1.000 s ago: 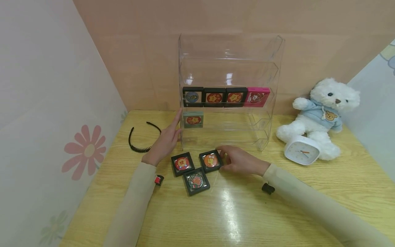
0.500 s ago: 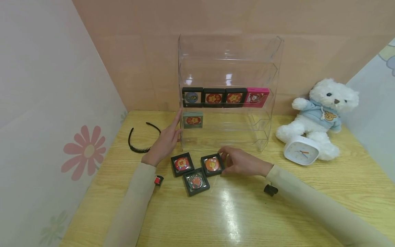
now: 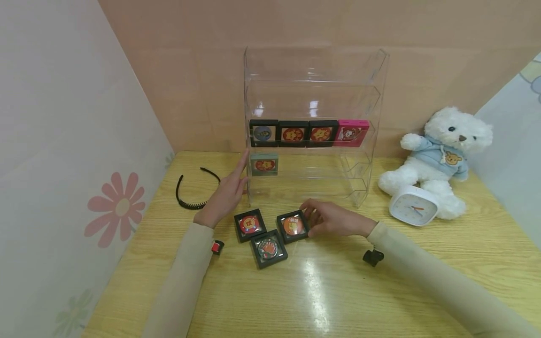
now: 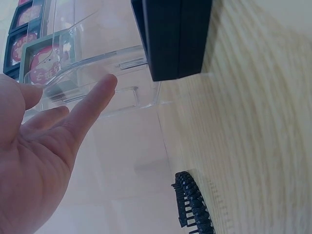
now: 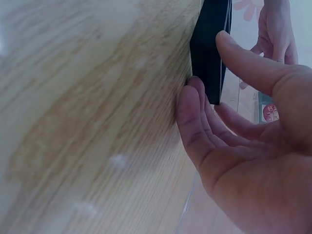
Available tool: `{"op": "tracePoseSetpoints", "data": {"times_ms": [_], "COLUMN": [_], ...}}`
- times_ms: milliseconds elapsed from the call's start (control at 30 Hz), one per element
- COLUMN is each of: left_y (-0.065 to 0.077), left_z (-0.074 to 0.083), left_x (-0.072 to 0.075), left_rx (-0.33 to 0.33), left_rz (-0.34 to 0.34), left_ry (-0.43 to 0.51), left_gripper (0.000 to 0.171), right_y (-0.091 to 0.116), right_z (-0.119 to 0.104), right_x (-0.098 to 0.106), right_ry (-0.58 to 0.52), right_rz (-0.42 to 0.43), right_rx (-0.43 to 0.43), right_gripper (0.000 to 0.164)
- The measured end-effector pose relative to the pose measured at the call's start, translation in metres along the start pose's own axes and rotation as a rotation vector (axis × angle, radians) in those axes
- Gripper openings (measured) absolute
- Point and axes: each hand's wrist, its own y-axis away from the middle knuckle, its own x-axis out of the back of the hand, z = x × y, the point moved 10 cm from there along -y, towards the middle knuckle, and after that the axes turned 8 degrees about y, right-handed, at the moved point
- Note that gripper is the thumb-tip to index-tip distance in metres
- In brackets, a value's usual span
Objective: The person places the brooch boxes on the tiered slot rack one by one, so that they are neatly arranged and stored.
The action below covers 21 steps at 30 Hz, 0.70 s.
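Observation:
My right hand [image 3: 334,219] pinches the right side of a black display frame [image 3: 293,226] with an orange round badge. In the right wrist view, the thumb lies at one edge of this frame [image 5: 208,56] and the fingertips are close at its corner. Two more black frames lie flat nearby: one with a red badge [image 3: 250,225], one with a dark badge [image 3: 268,249]. With straight fingers, my left hand [image 3: 224,199] touches the left side of a clear acrylic rack [image 3: 313,177]. A green frame [image 3: 264,165] stands on a lower tier.
Three black frames [image 3: 293,134] and a pink frame [image 3: 353,133] fill the tier above. A black headband [image 3: 192,205] lies left of the rack. On the right, a white teddy bear [image 3: 439,164] sits behind a white clock [image 3: 413,205]. A wall [image 3: 63,141] borders the table's left.
The right hand has slid the orange-badge frame slightly right and toward the person along the table. The left hand stays at the rack's side.

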Motion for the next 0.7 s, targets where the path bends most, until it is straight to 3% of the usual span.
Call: {"op": "tracePoseSetpoints", "data": {"times_ms": [467, 700], "left_y": [0.001, 0.001], "left_z": [0.001, 0.0], "left_x": [-0.001, -0.001], "left_rx": [-0.009, 0.001], "left_rz": [0.002, 0.002], "left_ry": [-0.018, -0.004], "left_gripper": [0.074, 0.074], "right_y": [0.012, 0.024], "right_z": [-0.001, -0.007], "right_x": [-0.001, 0.009], "right_ry": [-0.055, 0.017], "right_rz": [0.119, 0.221], "right_rx": [-0.018, 0.026], "right_gripper": [0.069, 0.045]}}
